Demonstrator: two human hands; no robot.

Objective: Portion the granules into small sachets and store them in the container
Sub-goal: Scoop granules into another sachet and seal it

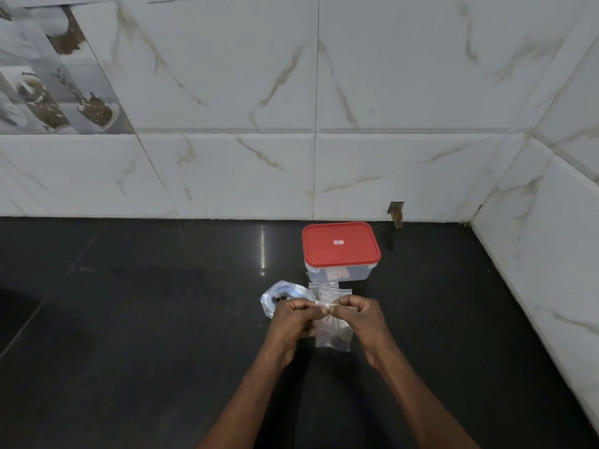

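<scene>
Both hands are up over the black counter (129, 319). Our left hand (293, 319) and right hand (363, 319) each pinch the top edge of a small clear sachet (334, 337) with curled fingers, and their knuckles nearly touch. The sachet hangs between them, with dark specks low inside it.

Just behind it lies a flat pile of clear sachets (330, 289), touching the front of the container (337, 274), which has its red lid (340, 251) on. A crumpled clear bag (275, 294) sits just left of the pile.

Edges: the back wall (324, 157) is close behind the container, and the side wall (551, 254) closes off the right. The counter runs wide to the left and toward us. There is a chipped notch (396, 212) at the wall base.

Writing: the lid sticker (338, 242) and the side label (338, 273) are both too small to read.
</scene>
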